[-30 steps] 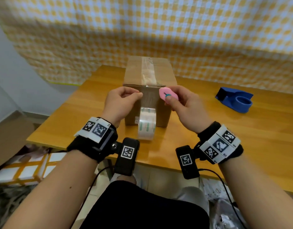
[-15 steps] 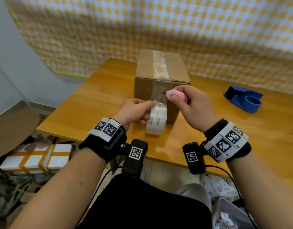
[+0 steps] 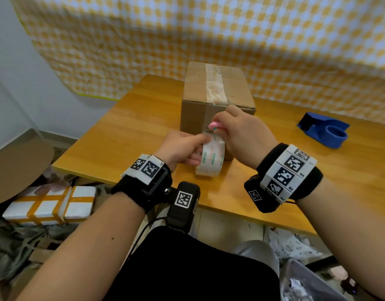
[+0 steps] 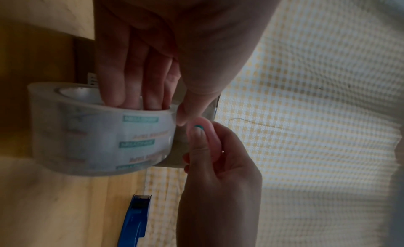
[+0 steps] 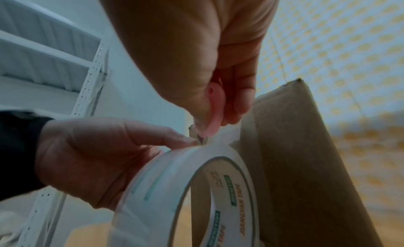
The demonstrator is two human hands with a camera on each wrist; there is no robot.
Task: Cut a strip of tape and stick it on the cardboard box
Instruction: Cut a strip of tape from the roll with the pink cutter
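Here the left hand (image 3: 183,148) grips the light, stiff tape roll (image 3: 211,159) through its core, while the right hand (image 3: 243,135) pinches the small cutter (image 3: 215,126) at the thin, clingy tape.

Packing room: wooden table (image 3: 131,131), taped parcels (image 3: 48,205), metal shelving (image 5: 87,64).

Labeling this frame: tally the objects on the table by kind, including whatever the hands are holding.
Cardboard box: 1
Tape roll, held by the left hand: 1
Pink cutter, held by the right hand: 1
Blue tape dispenser: 1
Total: 4
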